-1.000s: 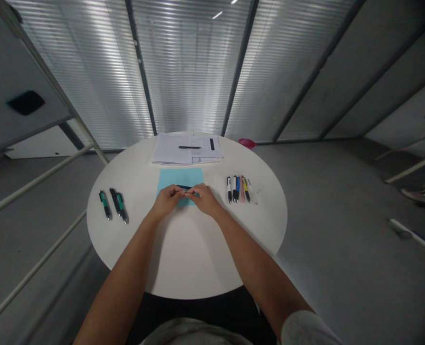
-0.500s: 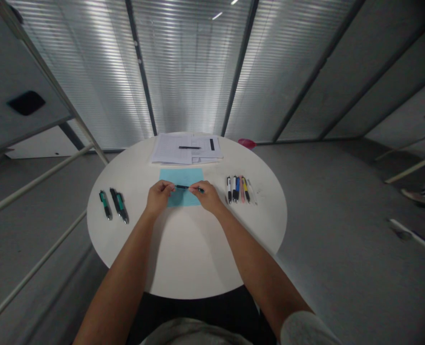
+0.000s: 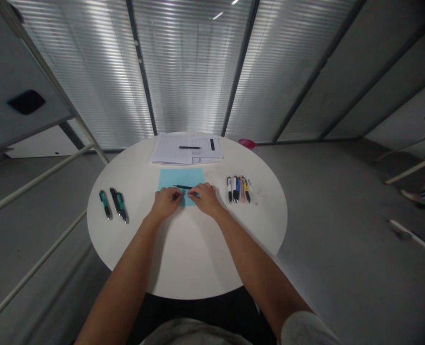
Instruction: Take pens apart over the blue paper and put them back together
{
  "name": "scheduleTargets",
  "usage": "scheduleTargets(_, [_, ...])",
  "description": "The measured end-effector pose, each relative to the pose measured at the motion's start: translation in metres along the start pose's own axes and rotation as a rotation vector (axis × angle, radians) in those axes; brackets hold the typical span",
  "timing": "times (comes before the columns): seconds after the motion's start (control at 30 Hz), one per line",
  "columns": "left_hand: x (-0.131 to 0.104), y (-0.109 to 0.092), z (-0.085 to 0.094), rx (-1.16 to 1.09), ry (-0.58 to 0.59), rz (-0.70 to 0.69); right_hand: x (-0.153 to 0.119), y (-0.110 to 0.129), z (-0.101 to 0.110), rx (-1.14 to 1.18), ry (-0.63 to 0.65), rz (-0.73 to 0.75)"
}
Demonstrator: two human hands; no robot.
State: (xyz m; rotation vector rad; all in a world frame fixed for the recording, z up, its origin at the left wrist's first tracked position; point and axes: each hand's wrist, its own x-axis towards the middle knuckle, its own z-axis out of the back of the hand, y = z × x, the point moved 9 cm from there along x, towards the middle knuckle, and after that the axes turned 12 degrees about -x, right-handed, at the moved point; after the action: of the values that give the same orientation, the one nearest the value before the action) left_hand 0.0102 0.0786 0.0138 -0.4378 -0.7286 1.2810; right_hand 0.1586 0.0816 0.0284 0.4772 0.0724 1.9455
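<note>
Both hands work low over a light blue sheet of paper (image 3: 166,176) on the table. My left hand (image 3: 165,203) is closed, its fingertips pinching a small dark pen part (image 3: 177,196). My right hand (image 3: 205,199) pinches a small teal-green pen part (image 3: 197,195), mostly covered by the fingers. The fingertips of the two hands are a short gap apart. Just beyond them, a dark slim pen piece (image 3: 182,187) lies across the blue sheet, its right end running behind my right hand. Whether the right hand touches it cannot be told.
Green-and-black pens (image 3: 120,203) lie on the left of the round white table (image 3: 183,258). Several assorted pens (image 3: 238,189) line up on the right. At the back, a black pen (image 3: 189,147) rests on printed papers (image 3: 169,148).
The dark pen piece was stretched between both hands; now it lies beyond the fingertips. Both hands have come nearer to me, the left also rightward, with small parts pinched in each.
</note>
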Motion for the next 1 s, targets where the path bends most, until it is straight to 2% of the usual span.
scheduleTargets(0.4, [-0.002,0.0,-0.001,0.045,0.0,-0.004,-0.001,0.001,-0.003,-0.065,0.031,0.014])
scheduleTargets(0.7, [-0.003,-0.004,0.006,-0.068,-0.043,0.0,0.001,0.001,-0.006,-0.072,0.044,0.016])
scheduleTargets(0.87, [-0.002,0.0,0.01,-0.082,-0.073,0.013,0.0,-0.012,0.006,-0.093,-0.03,-0.114])
scheduleTargets(1.0, [-0.001,0.005,0.009,-0.084,-0.086,0.013,-0.002,-0.024,0.003,-0.151,-0.017,-0.209])
